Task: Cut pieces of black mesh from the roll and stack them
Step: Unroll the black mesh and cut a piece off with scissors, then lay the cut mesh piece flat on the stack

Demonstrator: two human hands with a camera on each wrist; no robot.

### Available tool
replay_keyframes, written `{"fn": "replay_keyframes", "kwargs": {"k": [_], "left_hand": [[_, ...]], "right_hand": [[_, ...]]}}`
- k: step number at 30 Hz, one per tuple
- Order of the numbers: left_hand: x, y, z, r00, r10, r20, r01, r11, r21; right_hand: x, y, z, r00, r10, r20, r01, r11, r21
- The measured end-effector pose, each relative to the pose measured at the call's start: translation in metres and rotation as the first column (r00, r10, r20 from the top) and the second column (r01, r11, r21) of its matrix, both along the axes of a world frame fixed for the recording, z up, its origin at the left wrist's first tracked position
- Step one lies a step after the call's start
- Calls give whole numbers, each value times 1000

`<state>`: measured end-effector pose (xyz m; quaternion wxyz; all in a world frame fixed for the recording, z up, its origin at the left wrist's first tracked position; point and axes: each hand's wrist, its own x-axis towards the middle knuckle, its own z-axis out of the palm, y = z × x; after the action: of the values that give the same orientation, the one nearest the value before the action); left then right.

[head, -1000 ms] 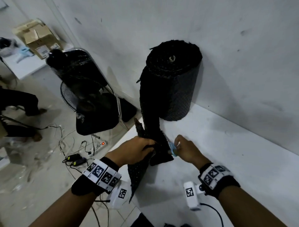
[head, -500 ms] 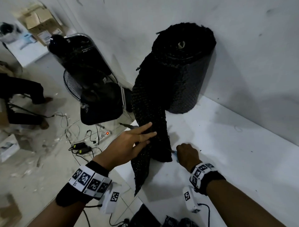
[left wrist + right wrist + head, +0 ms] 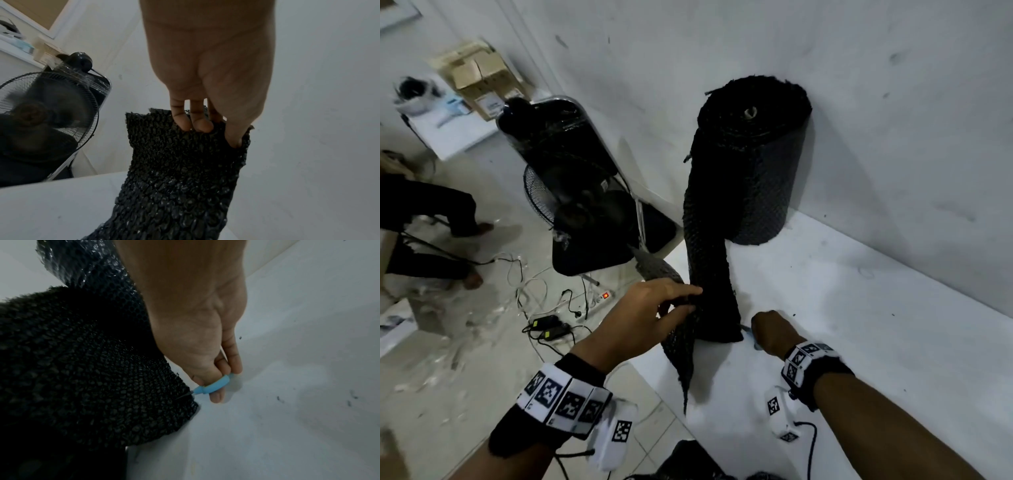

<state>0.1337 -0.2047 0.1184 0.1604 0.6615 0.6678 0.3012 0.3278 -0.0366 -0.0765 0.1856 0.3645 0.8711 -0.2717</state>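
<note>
Pinching the loose mesh flap point(image 3: 185, 162) in our left hand point(image 3: 643, 315), we clamp the right hand point(image 3: 770, 330) on a blue cutter point(image 3: 213, 386), its tip touching the flap's edge; the roll point(image 3: 750, 171) stands upright at 12 o'clock on the white surface point(image 3: 876, 325)

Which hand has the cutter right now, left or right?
The right hand: its fingers curl round the blue cutter, blade tip at the mesh strip. The left hand only pinches the mesh, no tool.
</note>
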Motion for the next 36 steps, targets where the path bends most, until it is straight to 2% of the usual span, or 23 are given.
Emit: {"fn": "replay_keyframes", "kwargs": {"k": [3, 7, 9, 10, 11, 13, 14, 15, 18, 21, 23, 25, 28, 30, 33, 35, 36], "left_hand": [[15, -6, -3, 1000, 3, 12, -3, 1000, -22], [32, -15, -5, 1000, -3, 4, 3, 996, -93], [40, -17, -4, 1000, 28, 4, -28, 992, -124], [47, -16, -2, 999, 47, 9, -45, 991, -129], [54, -13, -1, 998, 56, 23, -53, 991, -121], [70, -1, 3, 997, 58, 42, -54, 995, -88], [79, 8, 4, 997, 60, 44, -56, 995, -80], [90, 18, 6, 997, 55, 52, -50, 996, -77], [118, 49, 10, 995, 3, 96, 4, 998, -67], [147, 74, 18, 989, -101, 112, 109, 992, -66], [168, 87, 25, 978, -175, 116, 184, 981, -64], [185, 97, 31, 968, -214, 130, 220, 975, -40], [193, 105, 36, 934, -220, 282, 227, 974, 8], [190, 108, 32, 888, -187, 420, 185, 982, 47], [178, 104, 10, 902, -19, 432, -6, 998, 57], [172, 101, -7, 892, 101, 440, -93, 995, -39], [173, 100, -13, 880, 132, 456, -82, 988, -129]], "right_hand": [[9, -7, -6, 998, 32, -47, -31, 999, 35], [19, -9, -8, 987, -9, -161, -5, 996, -84], [27, -12, 17, 968, -135, -213, 96, 979, -182], [32, -15, 32, 925, -244, -291, 166, 949, -270], [40, -19, 48, 848, -381, -368, 209, 879, -429], [62, -32, 86, 697, -594, -401, 127, 653, -747], [74, -40, 105, 657, -644, -392, 60, 563, -825], [88, -47, 122, 647, -654, -392, 22, 530, -848], [125, -67, 151, 680, -599, -423, 30, 599, -800], [143, -89, 161, 635, -660, -402, 178, 631, -755], [150, -97, 155, 539, -721, -436, 331, 657, -677], [160, -95, 150, 419, -768, -485, 458, 640, -617], [182, -84, 162, 300, -789, -536, 528, 605, -596], [204, -72, 175, 243, -795, -555, 502, 593, -629], [241, -60, 187, 204, -826, -525, 428, 558, -711], [261, -54, 192, 155, -865, -476, 392, 497, -774], [270, -53, 195, 128, -883, -451, 372, 464, -804]]}}
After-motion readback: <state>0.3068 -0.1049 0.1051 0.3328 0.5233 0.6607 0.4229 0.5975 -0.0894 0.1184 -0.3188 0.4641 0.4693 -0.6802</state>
